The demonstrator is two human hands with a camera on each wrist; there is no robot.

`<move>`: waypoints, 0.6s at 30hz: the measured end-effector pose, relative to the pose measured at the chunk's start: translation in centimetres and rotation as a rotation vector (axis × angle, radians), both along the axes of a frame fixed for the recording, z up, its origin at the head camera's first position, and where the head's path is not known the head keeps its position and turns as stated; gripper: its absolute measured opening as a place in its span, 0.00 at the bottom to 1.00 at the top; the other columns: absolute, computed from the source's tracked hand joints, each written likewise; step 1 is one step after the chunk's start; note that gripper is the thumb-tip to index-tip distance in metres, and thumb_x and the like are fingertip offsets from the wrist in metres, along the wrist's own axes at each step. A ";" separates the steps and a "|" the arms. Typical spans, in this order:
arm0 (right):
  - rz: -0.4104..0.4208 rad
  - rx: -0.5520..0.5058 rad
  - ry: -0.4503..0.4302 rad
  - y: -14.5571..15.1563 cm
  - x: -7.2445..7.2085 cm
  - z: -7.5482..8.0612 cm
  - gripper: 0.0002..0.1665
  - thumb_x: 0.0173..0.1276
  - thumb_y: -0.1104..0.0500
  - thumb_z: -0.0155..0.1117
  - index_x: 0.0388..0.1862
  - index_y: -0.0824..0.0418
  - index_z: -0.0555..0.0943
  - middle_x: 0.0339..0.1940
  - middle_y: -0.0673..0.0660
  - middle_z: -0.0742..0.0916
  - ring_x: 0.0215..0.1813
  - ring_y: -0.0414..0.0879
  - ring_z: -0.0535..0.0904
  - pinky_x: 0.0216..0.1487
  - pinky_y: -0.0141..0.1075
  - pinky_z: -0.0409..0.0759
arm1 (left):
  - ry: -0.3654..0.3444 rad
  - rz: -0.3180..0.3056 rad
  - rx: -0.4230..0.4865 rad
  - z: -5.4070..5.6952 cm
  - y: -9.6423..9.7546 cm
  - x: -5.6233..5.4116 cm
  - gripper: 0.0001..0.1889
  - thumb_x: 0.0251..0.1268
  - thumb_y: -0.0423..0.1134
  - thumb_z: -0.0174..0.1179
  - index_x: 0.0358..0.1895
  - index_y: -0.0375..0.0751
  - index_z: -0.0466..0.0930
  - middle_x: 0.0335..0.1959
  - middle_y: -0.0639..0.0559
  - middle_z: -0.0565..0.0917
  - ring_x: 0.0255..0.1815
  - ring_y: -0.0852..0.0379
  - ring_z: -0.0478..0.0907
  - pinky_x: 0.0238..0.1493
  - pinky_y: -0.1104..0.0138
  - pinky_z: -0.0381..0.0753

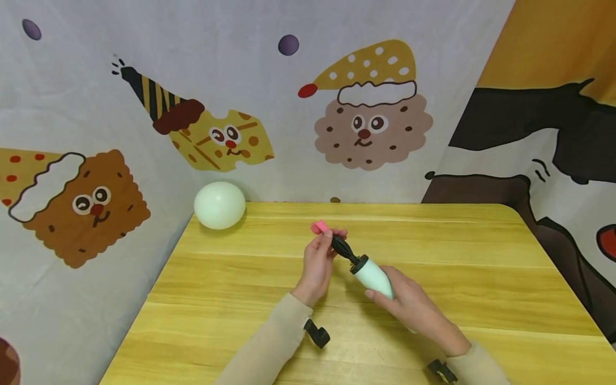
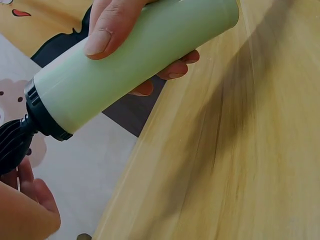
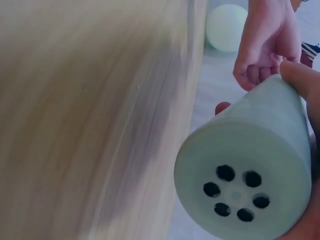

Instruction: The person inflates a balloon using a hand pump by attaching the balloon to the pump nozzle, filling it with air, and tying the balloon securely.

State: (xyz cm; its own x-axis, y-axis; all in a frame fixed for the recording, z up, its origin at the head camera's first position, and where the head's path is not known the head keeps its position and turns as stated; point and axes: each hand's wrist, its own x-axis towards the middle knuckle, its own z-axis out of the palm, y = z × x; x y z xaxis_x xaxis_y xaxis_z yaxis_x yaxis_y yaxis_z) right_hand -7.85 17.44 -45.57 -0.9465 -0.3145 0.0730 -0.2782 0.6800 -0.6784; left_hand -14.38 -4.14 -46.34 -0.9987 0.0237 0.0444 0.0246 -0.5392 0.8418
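Observation:
A mint-green balloon pump (image 1: 374, 279) with a black nozzle (image 1: 343, 248) slants above the table in the head view. My right hand (image 1: 415, 307) grips its body, thumb along the near side. At the nozzle's tip, my left hand (image 1: 317, 263) pinches a limp pink balloon (image 1: 318, 226); the fingers hide how far its neck covers the tip. The left wrist view shows the pump's smooth barrel (image 2: 135, 65) and black collar (image 2: 47, 112). Several dark holes ring the pump's end face (image 3: 236, 195) in the right wrist view.
An inflated pale green balloon (image 1: 220, 206) rests at the table's back left corner. The wooden table (image 1: 231, 289) meets a cloth backdrop (image 1: 269, 182) with cartoon figures behind it. Black straps with small devices (image 1: 317, 334) sit on both wrists.

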 end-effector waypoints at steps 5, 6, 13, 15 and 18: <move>-0.017 0.027 0.068 -0.4 0.1 -0.1 0.37 0.70 0.42 0.72 0.65 0.66 0.75 0.48 0.57 0.86 0.43 0.45 0.81 0.43 0.44 0.83 | -0.004 0.029 -0.076 0.1 0.1 0.1 0.21 0.83 0.43 0.54 0.56 0.25 0.82 0.59 0.39 0.85 0.68 0.40 0.77 0.69 0.54 0.74; -0.021 0.034 0.081 -0.5 0.2 -0.1 0.37 0.70 0.43 0.72 0.65 0.66 0.75 0.48 0.58 0.86 0.43 0.45 0.81 0.43 0.45 0.83 | -0.015 0.031 -0.090 0.1 0.1 0.1 0.21 0.82 0.43 0.54 0.57 0.24 0.82 0.60 0.40 0.85 0.68 0.43 0.77 0.69 0.53 0.73; -0.053 0.097 0.167 -0.9 0.2 -0.2 0.37 0.68 0.46 0.74 0.65 0.68 0.73 0.49 0.61 0.85 0.41 0.49 0.82 0.39 0.46 0.83 | -0.076 0.039 -0.089 0.6 -0.1 0.3 0.22 0.83 0.46 0.52 0.60 0.29 0.82 0.63 0.46 0.84 0.70 0.49 0.75 0.67 0.55 0.72; -0.060 0.098 0.180 -1.0 0.2 -0.1 0.38 0.68 0.47 0.75 0.65 0.68 0.73 0.49 0.61 0.85 0.41 0.50 0.81 0.38 0.47 0.83 | -0.077 0.040 -0.047 0.8 -0.2 0.3 0.23 0.85 0.48 0.49 0.62 0.32 0.81 0.62 0.45 0.84 0.69 0.47 0.76 0.66 0.56 0.72; -0.071 0.095 0.180 -1.0 0.2 0.1 0.37 0.68 0.47 0.75 0.65 0.68 0.73 0.48 0.61 0.85 0.40 0.49 0.81 0.37 0.46 0.83 | -0.081 0.049 0.009 1.0 -0.4 0.1 0.22 0.85 0.49 0.47 0.62 0.35 0.81 0.60 0.43 0.85 0.65 0.46 0.78 0.64 0.58 0.73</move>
